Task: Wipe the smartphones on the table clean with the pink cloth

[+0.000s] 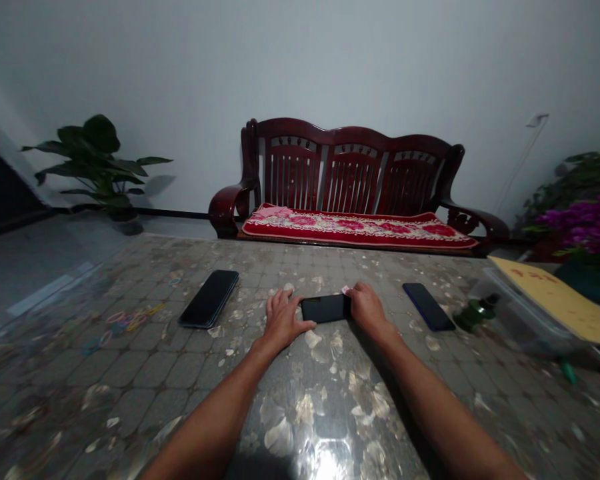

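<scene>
"Lying on the surface [165,373], is that a phone [326,309] between the person's two hands?"

"Yes, dark screen up, longer from side to side, right in the middle."

"How is the left hand [283,317] placed?"

"Its grip is spread: the thumb reaches along the near corner and the fingers fan out at the far corner of the phone's left end."

"And the right hand [367,308]?"

"Curled in at the right end. A small pink scrap [345,290] pokes out by the fingertips. I cannot tell whether that grip pinches the scrap, the phone's edge or both."

"Anything off to the left?"

"A second phone [209,299], set at a slant, then some coloured bands [135,321] in a loose heap."

"To the right?"

"A third phone [429,307], near a green bottle [475,313]. Beside the bottle stands a clear box [525,327] with a yellow board [555,290] on top."

"And beyond the far edge?"

"A dark red wooden bench [353,170] with a flowered mat [355,225] along its seat."
</scene>
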`<move>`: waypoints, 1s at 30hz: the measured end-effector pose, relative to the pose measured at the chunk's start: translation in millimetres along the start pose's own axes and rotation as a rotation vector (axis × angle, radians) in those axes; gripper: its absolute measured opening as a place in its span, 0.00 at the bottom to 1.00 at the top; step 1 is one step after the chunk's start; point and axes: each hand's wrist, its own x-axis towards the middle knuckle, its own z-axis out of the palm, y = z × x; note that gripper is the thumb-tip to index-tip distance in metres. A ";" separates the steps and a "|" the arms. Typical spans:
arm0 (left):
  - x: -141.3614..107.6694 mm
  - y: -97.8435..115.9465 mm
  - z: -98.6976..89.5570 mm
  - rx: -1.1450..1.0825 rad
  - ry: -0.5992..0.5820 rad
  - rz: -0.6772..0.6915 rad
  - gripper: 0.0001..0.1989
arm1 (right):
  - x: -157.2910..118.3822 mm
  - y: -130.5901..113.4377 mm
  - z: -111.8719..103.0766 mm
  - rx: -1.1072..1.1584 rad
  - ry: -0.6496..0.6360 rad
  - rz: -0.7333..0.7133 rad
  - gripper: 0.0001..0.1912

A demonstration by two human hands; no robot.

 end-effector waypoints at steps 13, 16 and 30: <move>1.4 -3.5 3.8 0.022 0.007 0.012 0.36 | 1.6 -11.1 0.2 0.016 -0.006 0.008 0.19; 1.3 -3.1 3.9 0.025 0.013 0.013 0.35 | 1.8 -26.5 3.0 0.038 -0.017 -0.063 0.18; 0.8 -2.5 4.9 0.016 0.022 0.011 0.36 | 0.5 -41.9 7.1 0.050 -0.015 -0.078 0.18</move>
